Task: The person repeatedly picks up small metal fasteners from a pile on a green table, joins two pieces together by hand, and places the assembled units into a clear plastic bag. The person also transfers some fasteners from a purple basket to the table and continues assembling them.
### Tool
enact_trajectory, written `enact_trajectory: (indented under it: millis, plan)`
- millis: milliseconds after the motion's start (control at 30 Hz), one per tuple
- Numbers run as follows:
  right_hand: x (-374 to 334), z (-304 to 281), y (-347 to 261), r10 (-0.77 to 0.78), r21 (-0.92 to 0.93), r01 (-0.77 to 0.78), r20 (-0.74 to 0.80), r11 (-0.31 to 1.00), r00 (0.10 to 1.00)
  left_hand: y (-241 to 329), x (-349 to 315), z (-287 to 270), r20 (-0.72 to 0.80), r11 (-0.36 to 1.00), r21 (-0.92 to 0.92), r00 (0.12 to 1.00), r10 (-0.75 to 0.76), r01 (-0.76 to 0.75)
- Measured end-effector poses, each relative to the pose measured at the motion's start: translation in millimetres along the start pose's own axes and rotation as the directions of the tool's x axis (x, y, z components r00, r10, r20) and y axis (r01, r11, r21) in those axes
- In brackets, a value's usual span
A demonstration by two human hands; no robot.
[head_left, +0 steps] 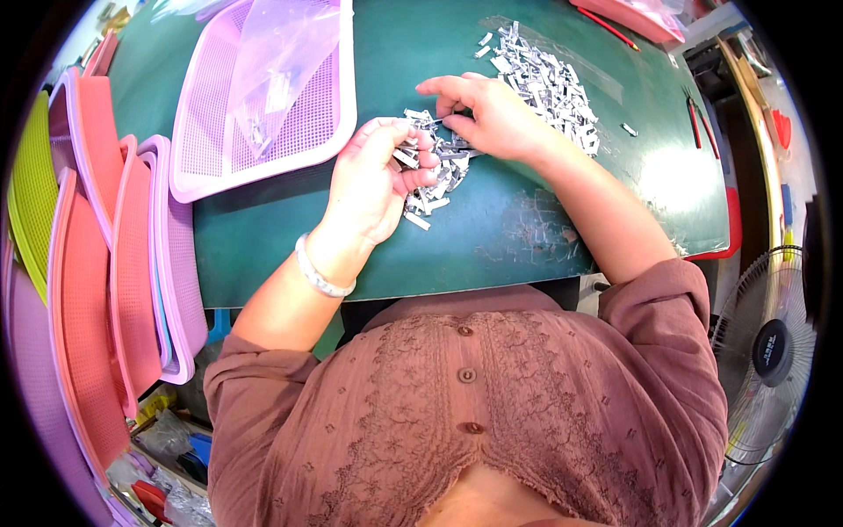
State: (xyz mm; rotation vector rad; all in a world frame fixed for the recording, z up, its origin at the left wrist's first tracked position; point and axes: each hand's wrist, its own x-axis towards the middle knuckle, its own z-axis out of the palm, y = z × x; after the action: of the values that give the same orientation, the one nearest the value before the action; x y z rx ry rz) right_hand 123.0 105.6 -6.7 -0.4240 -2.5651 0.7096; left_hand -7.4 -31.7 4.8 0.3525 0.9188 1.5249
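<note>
My left hand is turned palm up with its fingers curled around several small white-and-grey pieces. Just right of it, my right hand pinches thumb and index finger together over a thin pale bit, seemingly one small piece of the same sort. Beneath and between both hands lies a small pile of these pieces on the green tabletop. A larger heap of similar pieces spreads beyond my right hand, partly over a clear plastic bag. What exactly the pieces are is too small to tell.
A pink-purple perforated basket holding a clear plastic bag stands at the far left. Stacked baskets crowd the left side. Red-handled pliers and a red pen lie to the right. A fan stands at lower right.
</note>
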Motion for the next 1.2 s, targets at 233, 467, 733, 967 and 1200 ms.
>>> enact_trajectory:
  millis: [233, 467, 733, 967, 1200]
  plan:
    - [-3.4, -1.1, -3.0, 0.191, 0.230, -0.195, 0.041, 0.954, 0.981, 0.0, 1.3, -3.8, -0.007, 1.000, 0.022, 1.000, -0.021, 0.022]
    - [-5.5, -13.1, -7.0, 0.323, 0.527, -0.357, 0.160, 0.771, 0.933, -0.8, 1.1, -3.9, 0.009, 1.000, 0.005, 1.000, -0.009, 0.009]
    - [-6.9, -19.0, -14.2, 0.396, 0.701, -0.449, 0.252, 0.554, 0.883, 0.6, 0.0, -1.9, -0.001, 1.000, 0.028, 1.000, -0.011, 0.011]
    - [-9.1, -21.5, -20.5, 0.402, 0.832, -0.469, 0.336, 0.297, 0.851, 1.0, -0.3, -0.8, 0.056, 0.999, 0.047, 0.998, -0.017, 0.014]
    - [-7.8, -19.3, -31.2, 0.358, 0.870, -0.483, 0.422, 0.098, 0.833, -6.1, 2.3, -0.5, 0.103, 0.995, 0.095, 0.994, 0.025, -0.034]
